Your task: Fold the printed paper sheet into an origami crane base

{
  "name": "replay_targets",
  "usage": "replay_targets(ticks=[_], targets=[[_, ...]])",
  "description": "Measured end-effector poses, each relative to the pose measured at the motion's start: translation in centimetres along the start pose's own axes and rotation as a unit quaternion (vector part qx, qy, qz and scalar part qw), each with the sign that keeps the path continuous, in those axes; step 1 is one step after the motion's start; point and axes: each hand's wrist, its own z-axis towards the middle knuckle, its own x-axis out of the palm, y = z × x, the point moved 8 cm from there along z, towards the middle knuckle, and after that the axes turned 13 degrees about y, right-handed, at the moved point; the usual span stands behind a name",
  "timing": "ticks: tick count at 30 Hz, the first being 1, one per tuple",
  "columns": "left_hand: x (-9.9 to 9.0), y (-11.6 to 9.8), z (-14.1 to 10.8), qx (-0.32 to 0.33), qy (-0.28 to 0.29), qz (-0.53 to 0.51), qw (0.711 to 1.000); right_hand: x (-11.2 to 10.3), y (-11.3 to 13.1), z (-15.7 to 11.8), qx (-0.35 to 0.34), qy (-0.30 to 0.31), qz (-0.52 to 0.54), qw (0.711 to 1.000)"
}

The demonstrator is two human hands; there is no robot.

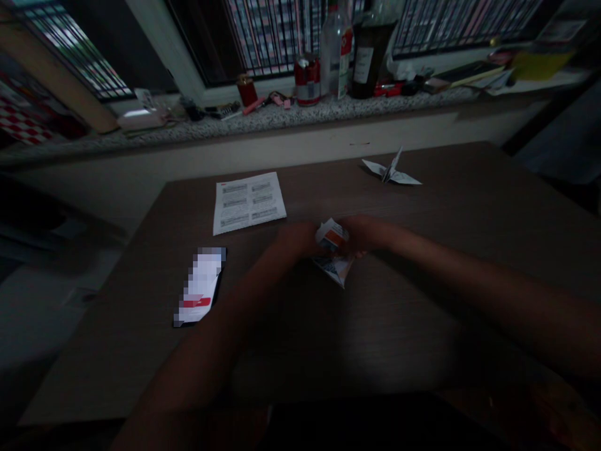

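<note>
A folded piece of printed paper (334, 266), with an orange patch and a pointed lower end, is between my two hands near the middle of the brown table (399, 313). My left hand (300, 241) is closed on its left side. From the right, my right hand (359, 235) grips the same paper, with fingertips showing at its right edge. Both hands are dim and a little blurred, so single fingers are hard to make out.
A printed sheet (248, 202) lies at the back left, with a lit phone (201, 285) nearer me. A folded paper crane (390, 174) stands at the back right. Behind, the stone sill (282, 118) holds cans (307, 80), bottles (369, 59) and small items.
</note>
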Motion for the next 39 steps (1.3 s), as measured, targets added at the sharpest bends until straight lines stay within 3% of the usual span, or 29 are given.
replay_targets(ticks=[6, 10, 12, 15, 23, 28, 33, 39], targets=[[-0.5, -0.4, -0.8, 0.058, -0.005, -0.025, 0.998, -0.4, 0.5, -0.8, -0.011, -0.031, -0.027, 0.999], [-2.8, -0.8, -1.7, 0.126, -0.131, -0.047, 0.982, -0.6, 0.3, -0.3, -0.021, -0.043, -0.049, 0.998], [-3.3, -1.0, -2.0, 0.158, -0.165, -0.046, 0.972, -0.7, 0.3, 0.0, -0.031, -0.048, -0.072, 0.996], [-3.1, -1.0, -1.9, 0.170, -0.146, -0.031, 0.974, -0.6, 0.6, 0.1, -0.046, -0.054, -0.111, 0.991], [-1.7, -0.9, -2.5, 0.112, -0.060, 0.070, 0.989, -0.3, 0.8, -1.1, -0.009, -0.081, -0.166, 0.983], [-0.8, -2.2, -2.3, 0.140, -0.032, 0.080, 0.986, 0.2, 1.0, -1.4, -0.043, -0.102, -0.156, 0.981], [-0.3, -3.4, -1.9, 0.163, -0.030, 0.080, 0.983, 0.4, 1.0, -1.6, -0.053, -0.136, -0.162, 0.976], [0.1, -3.3, -1.3, 0.131, -0.055, 0.055, 0.988, 0.8, 0.1, -1.5, -0.069, -0.158, -0.150, 0.973]])
